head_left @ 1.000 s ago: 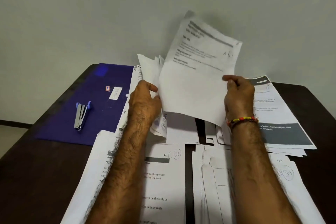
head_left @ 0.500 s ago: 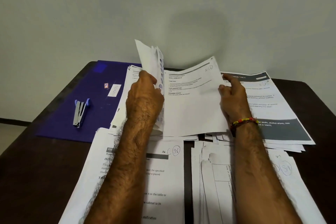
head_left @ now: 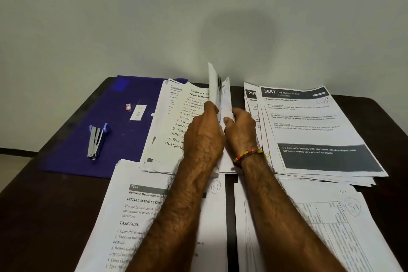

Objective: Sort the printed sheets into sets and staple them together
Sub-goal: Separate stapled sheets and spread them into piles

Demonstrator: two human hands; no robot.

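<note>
Dark table [head_left: 44, 216] against pale wall; both hands, left hand [head_left: 203, 137] and right hand [head_left: 240, 132], gripping upright sheets [head_left: 217, 90] between paper piles; stapler [head_left: 96, 140] lying on blue folder [head_left: 88, 150]

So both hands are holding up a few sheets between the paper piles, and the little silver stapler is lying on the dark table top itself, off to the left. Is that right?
Not quite. The head view shows the small silver stapler with blue trim lying on the purple plastic folder, not on the dark wooden table itself. The rest holds: the left hand and right hand hold up a few white printed sheets between the paper piles, and the stapler is off to the left.
</note>
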